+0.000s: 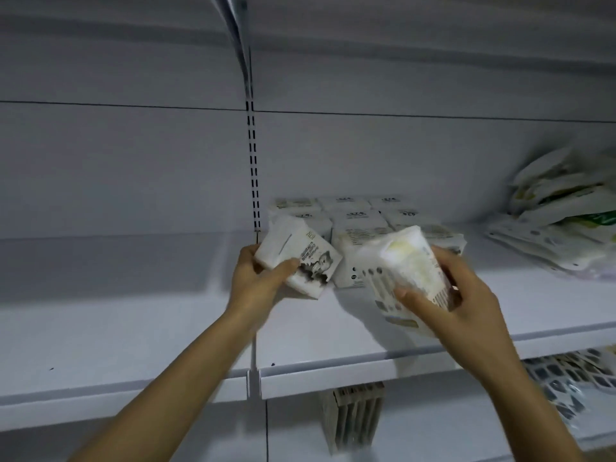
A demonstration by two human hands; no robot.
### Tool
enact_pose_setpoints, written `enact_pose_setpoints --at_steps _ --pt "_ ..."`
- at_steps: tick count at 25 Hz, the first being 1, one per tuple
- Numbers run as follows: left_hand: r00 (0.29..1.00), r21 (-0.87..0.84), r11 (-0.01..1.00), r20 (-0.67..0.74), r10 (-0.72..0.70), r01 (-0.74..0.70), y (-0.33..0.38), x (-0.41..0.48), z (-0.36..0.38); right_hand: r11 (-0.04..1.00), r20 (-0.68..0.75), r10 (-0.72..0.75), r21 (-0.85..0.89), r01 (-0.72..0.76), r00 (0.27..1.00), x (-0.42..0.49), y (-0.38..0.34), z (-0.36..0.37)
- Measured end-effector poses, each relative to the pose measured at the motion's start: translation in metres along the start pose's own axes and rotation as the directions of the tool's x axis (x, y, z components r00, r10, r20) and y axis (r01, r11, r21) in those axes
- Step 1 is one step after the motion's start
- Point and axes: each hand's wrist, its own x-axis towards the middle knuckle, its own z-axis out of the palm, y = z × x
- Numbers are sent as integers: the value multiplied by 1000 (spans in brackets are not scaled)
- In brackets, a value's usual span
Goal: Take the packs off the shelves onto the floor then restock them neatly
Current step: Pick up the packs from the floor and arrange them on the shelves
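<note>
Left hand (256, 278) fingers curl round one pack (300, 258), long axis upper-left to lower-right; right hand (466, 305) clamps a second pack (410, 271), tilted, blurred.

Both bare arms reach forward and up; left hand (256, 278) grips a small pack (300, 258), right hand (466, 301) a larger pack (406, 268)
</note>
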Motion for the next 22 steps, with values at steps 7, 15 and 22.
enact_pose_setpoints --at_steps 7,15,22 --pt "998 763 643 64 25 -65 -15 -3 -7 985 383 -9 -154 73 924 39 6 -35" --pt "968 627 763 -53 244 -158 -32 -4 11 587 527 -265 -576 569 808 63 33 -10" --pt "967 719 663 53 250 -211 -29 -5 14 539 244 -518 -651 534 820 44 76 13"
